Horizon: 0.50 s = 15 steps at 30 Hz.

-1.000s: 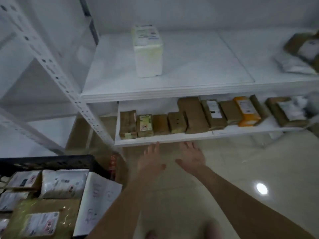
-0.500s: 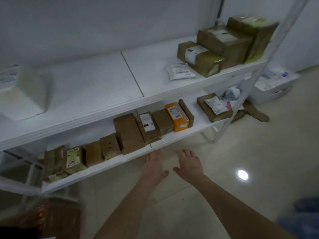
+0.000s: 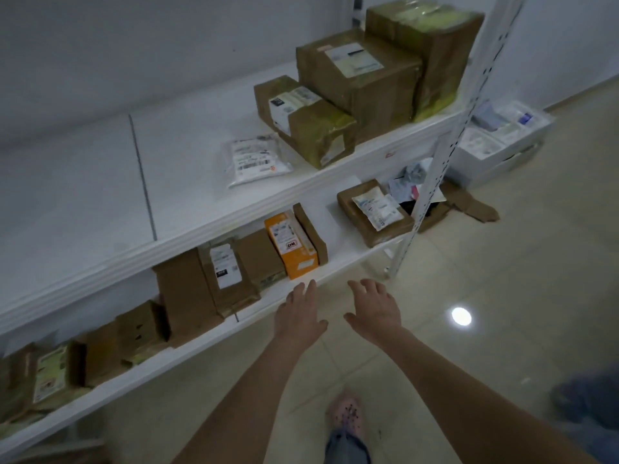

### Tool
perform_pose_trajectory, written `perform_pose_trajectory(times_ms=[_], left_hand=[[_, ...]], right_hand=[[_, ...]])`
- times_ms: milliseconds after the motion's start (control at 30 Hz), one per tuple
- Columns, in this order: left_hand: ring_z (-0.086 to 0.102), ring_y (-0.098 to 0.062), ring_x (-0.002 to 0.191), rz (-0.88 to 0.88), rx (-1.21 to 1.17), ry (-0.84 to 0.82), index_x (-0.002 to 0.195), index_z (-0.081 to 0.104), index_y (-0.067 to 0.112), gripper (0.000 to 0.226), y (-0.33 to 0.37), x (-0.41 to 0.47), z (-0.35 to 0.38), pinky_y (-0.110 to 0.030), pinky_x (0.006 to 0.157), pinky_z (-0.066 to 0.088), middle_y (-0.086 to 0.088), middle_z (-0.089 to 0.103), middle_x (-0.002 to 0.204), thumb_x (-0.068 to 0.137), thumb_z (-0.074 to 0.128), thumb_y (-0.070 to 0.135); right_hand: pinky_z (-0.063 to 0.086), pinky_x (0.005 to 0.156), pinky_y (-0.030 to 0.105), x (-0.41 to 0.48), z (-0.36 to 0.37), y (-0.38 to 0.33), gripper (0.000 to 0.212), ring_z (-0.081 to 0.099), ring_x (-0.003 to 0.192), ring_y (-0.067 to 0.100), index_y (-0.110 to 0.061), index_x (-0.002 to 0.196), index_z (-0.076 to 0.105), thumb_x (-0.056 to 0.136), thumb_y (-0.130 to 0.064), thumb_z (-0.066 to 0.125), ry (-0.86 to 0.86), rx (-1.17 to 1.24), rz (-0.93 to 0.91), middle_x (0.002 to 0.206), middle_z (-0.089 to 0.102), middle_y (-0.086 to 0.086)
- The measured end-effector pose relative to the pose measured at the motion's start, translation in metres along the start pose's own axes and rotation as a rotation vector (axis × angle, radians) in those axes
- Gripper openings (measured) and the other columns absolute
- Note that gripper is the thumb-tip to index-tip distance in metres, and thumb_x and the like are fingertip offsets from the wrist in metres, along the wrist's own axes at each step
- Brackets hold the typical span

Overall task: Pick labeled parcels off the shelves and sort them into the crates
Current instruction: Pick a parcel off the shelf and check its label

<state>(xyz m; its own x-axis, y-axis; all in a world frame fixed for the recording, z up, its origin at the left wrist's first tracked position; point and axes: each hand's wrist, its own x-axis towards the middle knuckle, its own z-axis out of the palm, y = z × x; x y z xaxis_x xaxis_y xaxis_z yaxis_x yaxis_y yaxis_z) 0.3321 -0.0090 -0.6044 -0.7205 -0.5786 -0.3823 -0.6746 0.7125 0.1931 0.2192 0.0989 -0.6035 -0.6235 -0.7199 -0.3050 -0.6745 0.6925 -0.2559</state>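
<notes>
Both hands empty, fingers straight and spread, palms down. Left hand (image 3: pixel 298 316) and right hand (image 3: pixel 375 311) hang at the front edge of the lower shelf (image 3: pixel 345 267), just below the orange parcel (image 3: pixel 291 244), which stands among brown parcels (image 3: pixel 187 289). Since half a second ago the view has closed in on the shelves and the orange parcel now sits nearer the hands. The white box at far left has dropped out of view.

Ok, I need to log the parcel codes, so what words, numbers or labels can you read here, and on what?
No text reads clearly.
Orange box: label with a bold dark mark, blurred.
White pouch: barcode and print, too small.
Big brown box: label blurred.
Flat brown parcel: label blurred.
</notes>
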Motion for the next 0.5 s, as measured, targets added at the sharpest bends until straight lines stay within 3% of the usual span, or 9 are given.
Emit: perform_pose_trajectory(times_ms=[333, 500], left_hand=[[0.028, -0.024, 0.14, -0.124, -0.114, -0.04, 0.151, 0.014, 0.021, 0.071, 0.018, 0.172, 0.02, -0.039, 0.098, 0.042, -0.002, 0.015, 0.156, 0.093, 0.051, 0.039], [0.024, -0.023, 0.142, -0.211, -0.242, -0.023, 0.15, 0.021, 0.019, 0.06, 0.007, 0.235, 0.041, -0.041, 0.107, 0.037, -0.005, 0.018, 0.157, 0.098, 0.047, 0.03]], right_hand=[[0.032, 0.108, 0.037, 0.17, 0.039, 0.049, 0.07, 0.029, 0.136, 0.025, -0.023, 0.147, 0.024, 0.088, -0.039, 0.059, -0.091, 0.117, 0.014, 0.146, 0.033, 0.004], [0.035, 0.106, 0.039, 0.246, 0.063, 0.059, 0.072, 0.032, 0.134, 0.026, -0.021, 0.148, 0.022, 0.089, -0.042, 0.058, -0.157, 0.208, -0.007, 0.148, 0.031, 0.005]])
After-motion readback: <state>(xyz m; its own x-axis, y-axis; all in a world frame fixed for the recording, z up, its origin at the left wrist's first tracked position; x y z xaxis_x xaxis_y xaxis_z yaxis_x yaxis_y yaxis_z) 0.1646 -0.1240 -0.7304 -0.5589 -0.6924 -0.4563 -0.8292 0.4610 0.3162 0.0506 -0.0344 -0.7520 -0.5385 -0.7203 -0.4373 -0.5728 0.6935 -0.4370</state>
